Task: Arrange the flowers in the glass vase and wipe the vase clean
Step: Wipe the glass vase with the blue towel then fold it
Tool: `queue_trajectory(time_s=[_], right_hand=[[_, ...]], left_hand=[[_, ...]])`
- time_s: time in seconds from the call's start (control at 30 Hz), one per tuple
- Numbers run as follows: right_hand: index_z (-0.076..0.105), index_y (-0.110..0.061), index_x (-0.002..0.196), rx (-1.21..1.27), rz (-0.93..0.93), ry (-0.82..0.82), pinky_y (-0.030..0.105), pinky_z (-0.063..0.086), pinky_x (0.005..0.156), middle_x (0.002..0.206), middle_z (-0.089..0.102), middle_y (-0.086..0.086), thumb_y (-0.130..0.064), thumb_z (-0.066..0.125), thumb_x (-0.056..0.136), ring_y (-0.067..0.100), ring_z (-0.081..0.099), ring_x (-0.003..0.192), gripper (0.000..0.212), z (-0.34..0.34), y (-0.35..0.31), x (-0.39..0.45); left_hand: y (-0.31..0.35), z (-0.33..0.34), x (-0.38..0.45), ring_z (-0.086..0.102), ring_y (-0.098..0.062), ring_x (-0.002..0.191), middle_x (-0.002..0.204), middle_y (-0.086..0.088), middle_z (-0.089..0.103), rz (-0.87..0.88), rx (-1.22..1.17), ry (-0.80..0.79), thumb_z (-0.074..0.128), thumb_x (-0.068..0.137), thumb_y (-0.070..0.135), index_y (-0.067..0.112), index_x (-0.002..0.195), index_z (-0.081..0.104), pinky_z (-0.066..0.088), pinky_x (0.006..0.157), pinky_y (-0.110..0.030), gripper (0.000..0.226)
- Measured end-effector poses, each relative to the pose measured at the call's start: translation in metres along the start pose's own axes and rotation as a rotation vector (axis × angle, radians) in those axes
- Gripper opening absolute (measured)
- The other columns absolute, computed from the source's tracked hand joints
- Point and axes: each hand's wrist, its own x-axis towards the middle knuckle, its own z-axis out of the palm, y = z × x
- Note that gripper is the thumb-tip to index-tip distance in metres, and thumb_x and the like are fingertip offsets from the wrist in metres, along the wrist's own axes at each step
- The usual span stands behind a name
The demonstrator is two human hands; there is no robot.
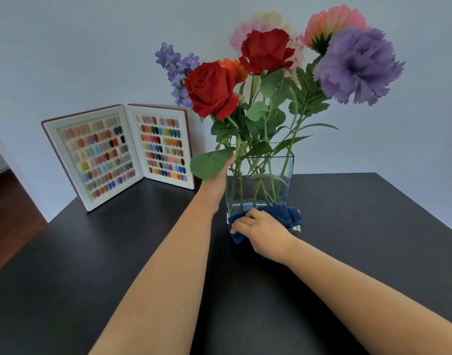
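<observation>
Vase [260,185] beside swatch book [122,152]; leaf [210,163] hides left hand [219,180].

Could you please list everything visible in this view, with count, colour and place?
glass vase: one, clear, square, on the table, centre.
red roses: two, red, in the vase.
purple carnation: one, purple, right side of the bouquet.
lavender sprigs: a few, purple, left rear of the bouquet.
pink flowers: at least two, pink and pale, rear.
cloth: one, dark blue, against the vase base.
swatch book: one, white pages with many colours, open upright at the left rear.
table: one, black.
left hand: at the vase's left side.
right hand: pressing the cloth.
</observation>
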Motion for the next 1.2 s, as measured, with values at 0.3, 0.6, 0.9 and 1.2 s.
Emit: queue_trajectory(time_s=[0.3, 0.6, 0.9, 1.2], right_hand=[[0.06, -0.024, 0.116, 0.001, 0.16, 0.073, 0.033, 0.037, 0.075, 0.114, 0.067, -0.005, 0.004, 0.056, 0.079, 0.023, 0.047, 0.093, 0.046, -0.006, 0.017, -0.034], [0.07, -0.008, 0.098, 0.105, 0.315, 0.56, 0.036, 0.046, 0.074, 0.097, 0.07, 0.003, 0.016, 0.056, 0.071, 0.029, 0.05, 0.082, 0.039, -0.042, 0.041, -0.069], [0.069, -0.004, 0.101, -0.048, 0.093, 0.677, 0.037, 0.049, 0.08, 0.114, 0.069, 0.009, 0.015, 0.062, 0.074, 0.034, 0.053, 0.086, 0.033, -0.051, 0.037, -0.025], [0.069, -0.018, 0.103, -0.121, 0.011, 0.176, 0.038, 0.052, 0.071, 0.106, 0.07, -0.006, 0.008, 0.069, 0.07, 0.029, 0.058, 0.087, 0.042, -0.022, 0.039, -0.054]], left_hand=[[0.001, -0.001, 0.003, 0.041, -0.023, 0.132, 0.146, -0.004, 0.045, -0.038, 0.032, -0.014, 0.059, 0.065, 0.063, 0.026, 0.14, 0.047, 0.033, 0.11, -0.049, 0.085], [0.0, 0.0, 0.004, 0.042, -0.022, 0.13, 0.144, -0.004, 0.047, -0.03, 0.021, -0.013, 0.058, 0.068, 0.061, 0.027, 0.137, 0.05, 0.035, 0.103, -0.041, 0.078], [0.001, 0.002, 0.002, 0.045, -0.025, 0.13, 0.144, -0.006, 0.048, -0.047, -0.006, -0.007, 0.061, 0.061, 0.066, 0.026, 0.138, 0.048, 0.036, 0.109, -0.052, 0.088], [0.0, 0.001, 0.003, 0.039, -0.02, 0.132, 0.146, 0.0, 0.043, -0.077, 0.008, -0.026, 0.06, 0.073, 0.06, 0.032, 0.134, 0.048, 0.035, 0.102, -0.041, 0.068]])
